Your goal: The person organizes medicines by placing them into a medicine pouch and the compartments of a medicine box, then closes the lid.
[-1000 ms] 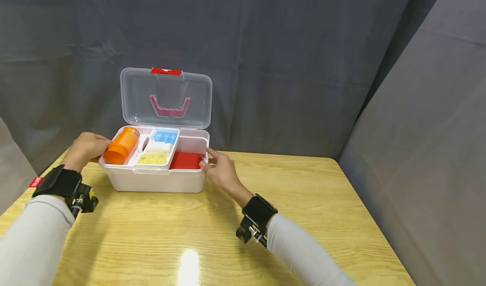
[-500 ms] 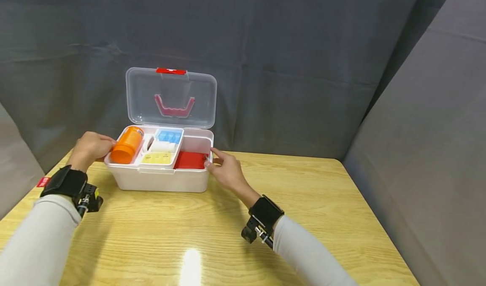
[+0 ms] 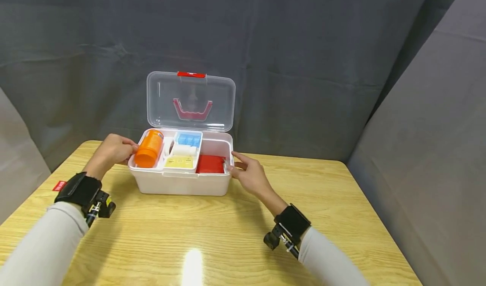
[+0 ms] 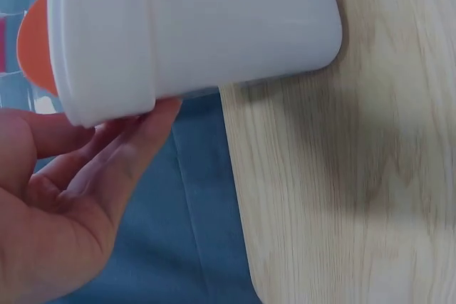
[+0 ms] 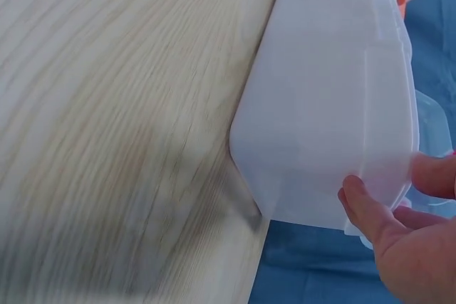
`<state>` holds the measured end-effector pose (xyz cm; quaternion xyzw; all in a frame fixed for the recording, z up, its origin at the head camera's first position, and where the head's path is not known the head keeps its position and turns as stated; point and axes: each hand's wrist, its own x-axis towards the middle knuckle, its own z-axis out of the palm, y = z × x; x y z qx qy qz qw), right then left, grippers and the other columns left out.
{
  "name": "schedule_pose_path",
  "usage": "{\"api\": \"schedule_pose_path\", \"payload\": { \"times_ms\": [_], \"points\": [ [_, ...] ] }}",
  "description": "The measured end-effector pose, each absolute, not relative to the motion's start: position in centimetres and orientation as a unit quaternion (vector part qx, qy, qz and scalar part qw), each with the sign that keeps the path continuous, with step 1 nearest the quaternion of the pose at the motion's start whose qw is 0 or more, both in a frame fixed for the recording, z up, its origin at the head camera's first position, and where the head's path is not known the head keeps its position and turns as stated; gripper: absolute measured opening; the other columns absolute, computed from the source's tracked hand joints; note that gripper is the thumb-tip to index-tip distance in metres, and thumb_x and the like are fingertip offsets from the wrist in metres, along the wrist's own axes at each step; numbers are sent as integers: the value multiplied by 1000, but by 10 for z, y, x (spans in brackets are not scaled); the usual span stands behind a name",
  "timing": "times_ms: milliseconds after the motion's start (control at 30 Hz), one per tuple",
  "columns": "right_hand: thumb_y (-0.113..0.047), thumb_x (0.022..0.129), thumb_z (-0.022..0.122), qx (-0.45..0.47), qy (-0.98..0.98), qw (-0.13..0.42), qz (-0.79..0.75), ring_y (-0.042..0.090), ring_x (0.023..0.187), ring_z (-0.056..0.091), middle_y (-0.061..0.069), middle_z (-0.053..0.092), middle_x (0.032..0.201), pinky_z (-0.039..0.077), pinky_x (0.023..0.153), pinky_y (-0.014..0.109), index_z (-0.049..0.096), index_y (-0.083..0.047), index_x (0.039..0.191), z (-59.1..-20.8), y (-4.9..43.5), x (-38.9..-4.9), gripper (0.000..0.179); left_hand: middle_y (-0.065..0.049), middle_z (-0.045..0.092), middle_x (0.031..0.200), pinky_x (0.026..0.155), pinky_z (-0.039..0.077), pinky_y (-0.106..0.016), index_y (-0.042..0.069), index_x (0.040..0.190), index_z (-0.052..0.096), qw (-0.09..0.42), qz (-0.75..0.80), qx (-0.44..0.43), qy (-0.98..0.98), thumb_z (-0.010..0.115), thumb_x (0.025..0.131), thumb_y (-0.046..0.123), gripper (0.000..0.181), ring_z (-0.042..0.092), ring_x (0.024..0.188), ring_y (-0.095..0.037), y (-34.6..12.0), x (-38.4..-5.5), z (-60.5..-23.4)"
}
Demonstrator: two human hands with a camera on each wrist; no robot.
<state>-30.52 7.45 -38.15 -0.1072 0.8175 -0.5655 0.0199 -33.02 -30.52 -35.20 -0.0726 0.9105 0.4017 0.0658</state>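
Note:
A white first-aid box [image 3: 182,184] stands on the table with its clear lid [image 3: 159,104] raised. My left hand [image 3: 114,149] grips its left end by the rim, thumb on top and fingers beneath, as the left wrist view shows on the box wall [image 4: 214,19]. At the right end, my right hand [image 3: 250,174] holds the rim between thumb and fingers. Inside, an orange bottle [image 3: 149,149] lies at the left. Beside it a white tray [image 3: 178,170] carries a blue item [image 3: 189,139], a white roll [image 3: 184,150] and a yellow packet [image 3: 179,162]. A red pouch [image 3: 210,164] lies at the right.
The wooden table [image 3: 159,235] extends in front of the box and to its right. Behind hangs a dark grey curtain [image 3: 303,87], and a lighter cloth panel [image 3: 425,151] slopes along the right side. A small red label [image 3: 59,186] is at the left table edge.
The box has shifted to the right along the table, with both hands keeping hold of its ends. The head view has also turned slightly. The box's contents look unchanged.

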Motion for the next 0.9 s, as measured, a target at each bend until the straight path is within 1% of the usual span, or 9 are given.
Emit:
{"api": "schedule_pose_path", "payload": {
  "times_ms": [100, 233, 400, 500, 700, 800, 900],
  "points": [
    [-1, 94, 66, -103, 821, 21, -562, 37, 125, 63, 25, 57, 142, 58, 91, 40, 51, -2, 147, -381, 79, -302, 55, -26, 61, 116, 78, 61, -31, -14, 129, 58, 80, 429, -67, 897, 56, 101, 17, 41, 63, 86, -22, -305, -329, -354],
    [-1, 94, 67, -95, 825, 24, -557, 38, 126, 62, 25, 57, 143, 57, 94, 41, 50, -3, 148, -380, 101, -295, 57, -25, 65, 118, 79, 61, -30, -13, 131, 57, 95, 459, -49, 882, 58, 102, 17, 42, 67, 89, -18, -289, -326, -357],
    [3, 94, 64, -83, 822, 32, -562, 39, 128, 60, 26, 55, 144, 56, 96, 41, 49, -2, 149, -379, 131, -287, 57, -28, 65, 123, 83, 61, -33, -12, 130, 59, 105, 484, -30, 868, 56, 103, 16, 39, 70, 97, -22, -263, -322, -358],
    [2, 95, 63, -79, 823, 36, -561, 40, 129, 59, 27, 53, 145, 56, 96, 41, 48, -2, 150, -377, 148, -282, 57, -28, 65, 123, 85, 61, -35, -11, 127, 61, 100, 488, -24, 867, 55, 103, 16, 36, 71, 97, -23, -246, -319, -360],
    [-4, 97, 64, -67, 833, 42, -548, 39, 133, 56, 25, 51, 149, 54, 98, 42, 47, -6, 151, -374, 173, -275, 57, -27, 68, 116, 83, 61, -36, -12, 123, 63, 75, 512, -8, 856, 57, 102, 12, 32, 72, 89, -19, -221, -317, -364],
    [-5, 97, 64, -67, 834, 48, -546, 40, 133, 56, 25, 51, 148, 54, 98, 41, 46, -6, 152, -374, 182, -272, 57, -24, 71, 110, 81, 61, -35, -12, 119, 64, 75, 526, 0, 847, 58, 101, 10, 29, 72, 86, -17, -215, -315, -366],
    [-5, 97, 65, -67, 837, 53, -541, 40, 132, 57, 25, 52, 148, 55, 97, 41, 47, -5, 151, -374, 189, -268, 57, -24, 71, 110, 82, 61, -35, -11, 115, 65, 82, 535, 5, 841, 59, 101, 10, 26, 72, 86, -16, -211, -313, -367]
  ]
}}
